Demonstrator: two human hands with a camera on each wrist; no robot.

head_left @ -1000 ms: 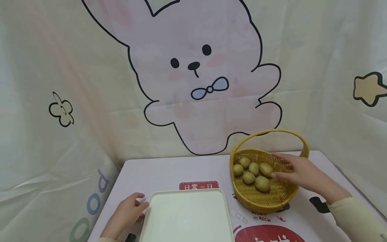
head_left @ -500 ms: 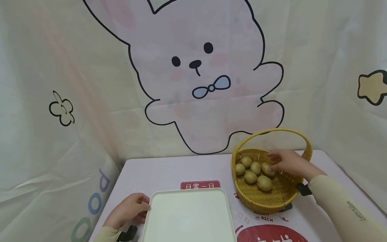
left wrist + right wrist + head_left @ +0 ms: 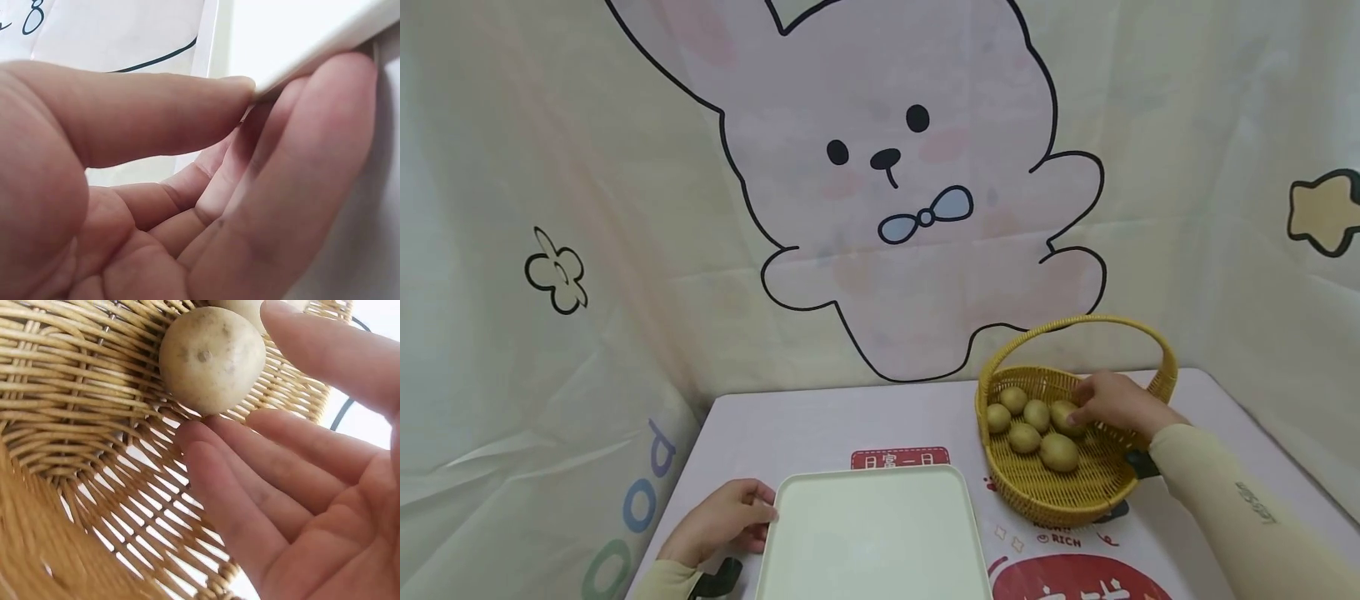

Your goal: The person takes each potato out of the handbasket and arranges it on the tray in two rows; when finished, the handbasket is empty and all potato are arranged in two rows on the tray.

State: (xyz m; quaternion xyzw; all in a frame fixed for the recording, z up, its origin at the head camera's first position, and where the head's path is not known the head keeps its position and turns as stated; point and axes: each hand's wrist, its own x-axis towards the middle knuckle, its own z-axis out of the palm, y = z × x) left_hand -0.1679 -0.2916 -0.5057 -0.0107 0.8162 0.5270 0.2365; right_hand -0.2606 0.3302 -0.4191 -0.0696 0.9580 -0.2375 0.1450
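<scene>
My left hand (image 3: 722, 521) is at the left edge of a pale rectangular tray (image 3: 872, 533). In the left wrist view the thumb presses the tray's rim (image 3: 312, 53) and the fingers curl beneath it. My right hand (image 3: 1120, 402) reaches into a yellow wicker basket (image 3: 1075, 500) with an arched handle. It is at the rightmost potato (image 3: 1066, 417) of several lying there. Seen from the right wrist, the fingertips (image 3: 203, 459) meet the underside of a potato (image 3: 212, 359), while the thumb is spread apart, its tip overlapping another potato behind.
The basket stands at the back right of a table with a printed white cloth (image 3: 820, 425). Its tall handle (image 3: 1090, 319) arches near my right forearm. A curtain with a cartoon animal (image 3: 925, 292) hangs behind the table, with cloth on both sides.
My left hand has moved against the tray's edge and taken hold of it. My right hand has moved over the rightmost potato, its fingers drawing in. The potatoes keep their places in the basket.
</scene>
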